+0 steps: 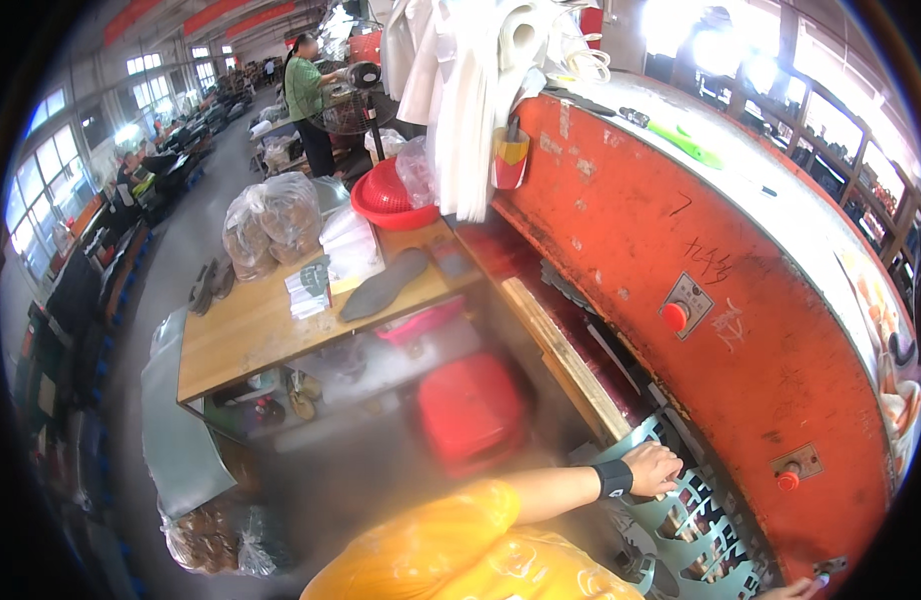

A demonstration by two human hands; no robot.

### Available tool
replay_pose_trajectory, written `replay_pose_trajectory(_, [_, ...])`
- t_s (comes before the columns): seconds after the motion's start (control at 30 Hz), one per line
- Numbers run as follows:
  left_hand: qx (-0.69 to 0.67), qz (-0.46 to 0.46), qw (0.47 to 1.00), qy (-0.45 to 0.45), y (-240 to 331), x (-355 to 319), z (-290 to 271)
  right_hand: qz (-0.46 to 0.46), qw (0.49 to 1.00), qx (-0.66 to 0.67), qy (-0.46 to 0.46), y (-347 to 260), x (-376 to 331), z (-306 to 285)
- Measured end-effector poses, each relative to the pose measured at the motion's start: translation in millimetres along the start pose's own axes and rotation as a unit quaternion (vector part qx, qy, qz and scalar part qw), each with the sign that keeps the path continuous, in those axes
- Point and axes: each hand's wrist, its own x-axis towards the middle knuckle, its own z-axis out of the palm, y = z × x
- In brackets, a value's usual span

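Left hand [653, 468], black wristband, lower right of frame: fingers curled, resting on grey-green perforated metal rack [693, 525] at base of big orange machine [721, 300]. Grip on rack edge unclear. Right hand [789, 591] barely in view at bottom edge; finger state cannot tell. Judgement: keep fingers clear of rack slots, steady rack with both hands. Wooden workbench [251, 330] with dark insole [383, 285] left of centre.

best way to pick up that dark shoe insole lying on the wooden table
Pinch the insole across its narrow heel end, the lower-left end nearest the table edge, coming from above. It lies flat and thin, so slide fingertips under that end first.
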Motion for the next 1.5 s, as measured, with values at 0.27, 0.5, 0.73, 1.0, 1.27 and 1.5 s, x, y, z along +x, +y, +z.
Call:
replay_pose_trajectory(0.27, [0.017, -0.011, 0.998, 0.057, -2, 7, -8, -0.044, 0.764, -0.361, -0.533, -18, -119, 54])
replay_pose_trajectory(0.5, [0.051, -0.043, 0.995, 0.074, -4, 32, 0, -0.082, 0.829, -0.28, -0.478, 11, -110, 73])
replay_pose_trajectory(0.73, [0.046, -0.028, 0.995, 0.082, 11, 22, 15, -0.07, 0.807, -0.297, -0.505, -16, -93, 53])
replay_pose_trajectory(1.0, [0.053, -0.034, 0.998, -0.029, 39, -42, -12, 0.129, 0.746, -0.172, -0.63, -57, -24, 76])
replay_pose_trajectory(1.27, [-0.07, -0.045, 0.98, 0.179, 30, -23, -66, -0.022, 0.805, -0.206, -0.555, -127, -142, 173])
replay_pose_trajectory(1.5, [0.022, -0.074, 0.991, 0.108, 2, -52, -61, -0.014, 0.772, -0.261, -0.579, -186, -188, 148])
